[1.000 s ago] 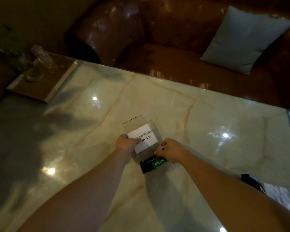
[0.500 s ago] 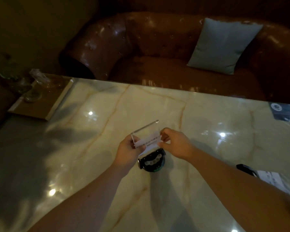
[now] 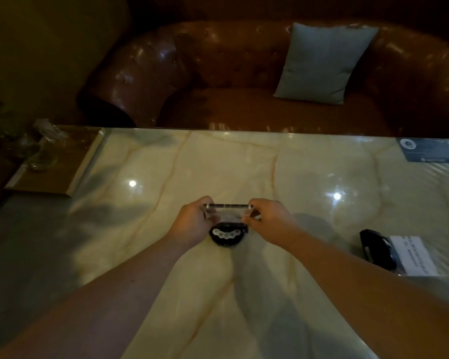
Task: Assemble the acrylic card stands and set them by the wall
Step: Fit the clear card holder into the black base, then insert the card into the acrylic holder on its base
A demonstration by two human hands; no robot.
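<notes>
The clear panel [image 3: 226, 212], lying tilted a second ago, now stands upright over the round black base [image 3: 226, 235] at mid-table [image 3: 270, 294]; it looks nearly seated. The left hand [image 3: 191, 224] and right hand [image 3: 268, 220] pinch its two ends. The acrylic is thin and glassy, the marble glossy. Another stand [image 3: 384, 252] lies flat at the right.

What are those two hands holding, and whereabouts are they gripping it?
A clear acrylic card holder standing on a black base. The left hand grips its left edge, the right hand its right edge.
</notes>
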